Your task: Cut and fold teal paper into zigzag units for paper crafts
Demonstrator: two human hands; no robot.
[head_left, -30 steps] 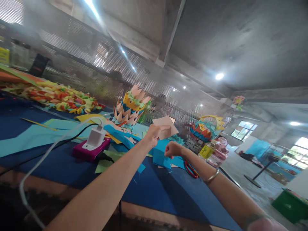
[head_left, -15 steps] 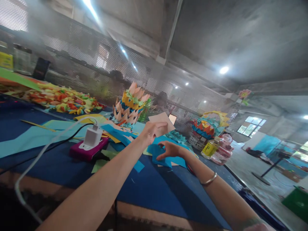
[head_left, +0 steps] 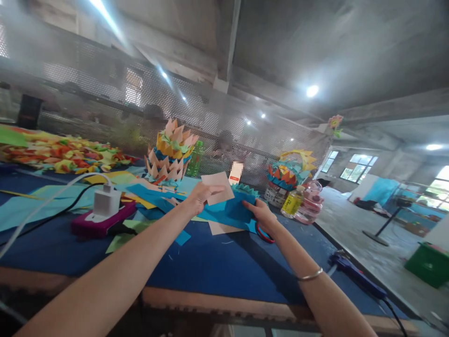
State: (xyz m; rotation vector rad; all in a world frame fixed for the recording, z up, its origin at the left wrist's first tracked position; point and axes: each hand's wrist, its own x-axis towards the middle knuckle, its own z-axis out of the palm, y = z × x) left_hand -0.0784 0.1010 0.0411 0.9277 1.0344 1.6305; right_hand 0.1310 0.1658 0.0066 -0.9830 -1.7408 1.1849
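My left hand [head_left: 201,197] is closed on a pale pink square of paper [head_left: 220,183], held up above the table. Beside it, my right hand [head_left: 261,213] pinches the edge of a blue piece of paper [head_left: 237,208] over larger blue sheets. Scissors with a red-rimmed handle [head_left: 265,235] lie partly hidden by my right wrist. Another pink sheet [head_left: 224,228] rests beneath the blue paper. Behind my left hand stands a tiered paper craft [head_left: 170,157] with pointed pink, yellow and blue petals.
A purple power strip [head_left: 101,225] with a white charger sits at left. Colourful paper scraps [head_left: 66,154] are heaped behind it. To the right are a paper basket [head_left: 280,182], a yellow-labelled bottle [head_left: 292,202], a pink bottle [head_left: 309,206] and a blue glue gun [head_left: 358,275].
My right hand has moved from an open curl above the blue paper to a pinch on one piece. My left hand still holds the pink paper. The camera has turned slightly right.
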